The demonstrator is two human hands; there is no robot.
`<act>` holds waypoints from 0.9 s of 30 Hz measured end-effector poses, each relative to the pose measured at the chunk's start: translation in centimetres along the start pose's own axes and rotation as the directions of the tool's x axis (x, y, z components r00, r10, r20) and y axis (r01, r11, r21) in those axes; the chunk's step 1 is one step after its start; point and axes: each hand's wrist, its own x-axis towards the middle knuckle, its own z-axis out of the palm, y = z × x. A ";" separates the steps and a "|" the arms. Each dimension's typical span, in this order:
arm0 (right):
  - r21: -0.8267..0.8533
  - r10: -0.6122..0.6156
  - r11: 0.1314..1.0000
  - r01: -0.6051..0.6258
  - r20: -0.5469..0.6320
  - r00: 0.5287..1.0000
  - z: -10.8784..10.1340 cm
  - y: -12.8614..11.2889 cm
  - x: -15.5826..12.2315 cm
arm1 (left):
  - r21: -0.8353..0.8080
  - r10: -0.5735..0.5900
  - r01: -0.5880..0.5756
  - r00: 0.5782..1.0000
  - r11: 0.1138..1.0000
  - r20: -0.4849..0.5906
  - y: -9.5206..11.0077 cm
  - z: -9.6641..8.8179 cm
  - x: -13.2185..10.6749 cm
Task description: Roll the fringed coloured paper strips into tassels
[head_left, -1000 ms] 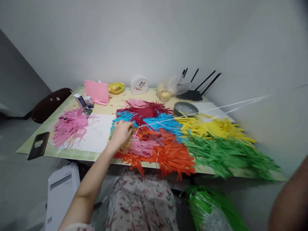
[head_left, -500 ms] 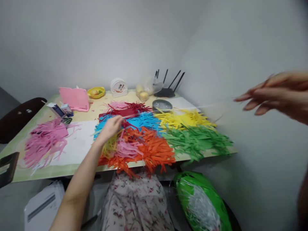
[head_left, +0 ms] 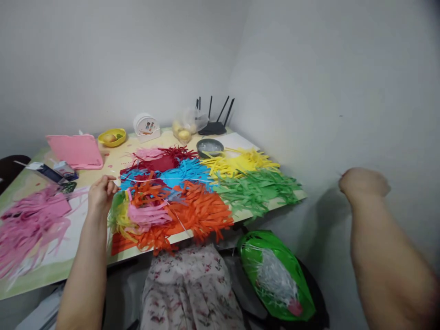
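Note:
My left hand hovers over the table's left-middle, fingers pinched on the end of a thin white string that runs right across the blue paper strips. Just right of that hand lie bunched yellow, pink and orange fringed strips. My right hand is raised far out to the right in front of the wall, closed in a fist; the string cannot be made out at it. Piles of orange, green, yellow and dark red strips cover the table.
A pink strip pile lies at the left. A pink case, small cartons, yellow bowl, white holder, bagged fruit, router and grey dish line the back. A green bag sits on the floor.
My left hand has moved left off the strip piles, pulling the string end with it. My right hand has closed from spread fingers to a fist and dropped lower. The view turned right.

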 end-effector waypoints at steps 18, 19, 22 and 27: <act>-0.140 -0.117 0.923 0.358 0.785 0.608 23.7 -10.9 -15.7 | 0.052 0.112 -0.124 0.975 0.991 0.194 1.3 3.3 -2.2; -0.070 -0.153 0.930 0.360 0.818 0.555 24.4 -12.0 -16.8 | 0.047 0.109 -0.121 0.975 0.992 0.195 1.2 3.4 -2.3; 0.105 -0.225 0.946 0.306 0.892 0.392 27.1 -14.5 -20.1 | 0.030 0.091 -0.099 0.976 0.995 0.195 1.0 3.7 -2.5; 0.190 -0.223 0.973 0.132 0.923 0.312 29.4 -15.9 -21.1 | -0.008 0.084 -0.084 0.978 0.996 0.189 1.3 3.4 -2.6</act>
